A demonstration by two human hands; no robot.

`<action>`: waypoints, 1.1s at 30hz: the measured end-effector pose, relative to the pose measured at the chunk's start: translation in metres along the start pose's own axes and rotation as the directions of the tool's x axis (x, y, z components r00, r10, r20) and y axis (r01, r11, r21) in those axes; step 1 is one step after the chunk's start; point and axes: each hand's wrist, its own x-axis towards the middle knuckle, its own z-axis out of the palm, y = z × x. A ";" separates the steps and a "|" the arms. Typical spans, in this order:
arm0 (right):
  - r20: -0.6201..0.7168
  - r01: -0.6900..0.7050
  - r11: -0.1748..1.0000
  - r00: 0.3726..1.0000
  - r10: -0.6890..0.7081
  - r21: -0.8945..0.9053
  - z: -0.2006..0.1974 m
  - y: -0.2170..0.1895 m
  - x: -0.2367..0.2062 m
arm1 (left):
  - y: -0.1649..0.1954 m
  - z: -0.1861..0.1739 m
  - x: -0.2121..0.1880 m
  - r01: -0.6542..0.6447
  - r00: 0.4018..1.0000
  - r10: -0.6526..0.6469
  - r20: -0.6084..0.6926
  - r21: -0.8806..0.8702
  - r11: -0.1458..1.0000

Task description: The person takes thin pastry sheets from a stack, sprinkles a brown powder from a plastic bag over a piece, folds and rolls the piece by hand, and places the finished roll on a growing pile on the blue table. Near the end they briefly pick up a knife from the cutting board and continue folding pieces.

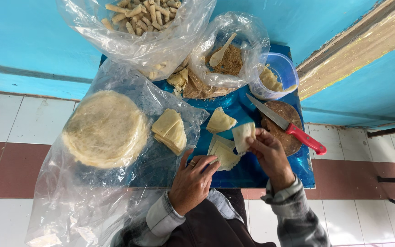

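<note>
Nearest me, my left hand (192, 182) lies palm down on the blue plastic-covered table (252, 176), fingers together and flat, their tips pressing the near left edge of a pale wedge-cut pastry sheet (225, 155); it pins, grasping nothing. Just right of it, my right hand (269, 153) is raised on a bent wrist, thumb and fingers pinched on a folded pale pastry piece (243, 136) that stands up from my fingertips, long axis pointing away from me. That piece hangs just above and right of the flat sheet, nearer my right hand. Farther left sits a stack of cut wedges (170, 130) beside a round stack of thin pastry discs (106, 128) on clear plastic. Farther right, a red-handled knife (289, 126) lies across a round wooden board (284, 130). Farthest, a bag of brown crumb filling with a wooden spoon (222, 50).
</note>
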 end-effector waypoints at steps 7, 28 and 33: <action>0.139 0.414 0.360 0.795 -0.591 -0.836 0.047 0.019 -0.049 | 0.004 -0.008 0.002 0.012 0.997 -0.017 -0.077 -0.056 0.998; 0.252 0.580 0.303 0.686 -0.683 -0.756 0.105 0.024 -0.125 | 0.013 0.016 -0.031 0.459 0.826 -0.437 0.357 -0.875 0.152; -0.037 0.327 0.808 0.918 -0.394 -0.490 0.089 0.034 -0.134 | 0.022 0.013 -0.045 0.487 0.811 -0.466 0.353 -0.849 0.206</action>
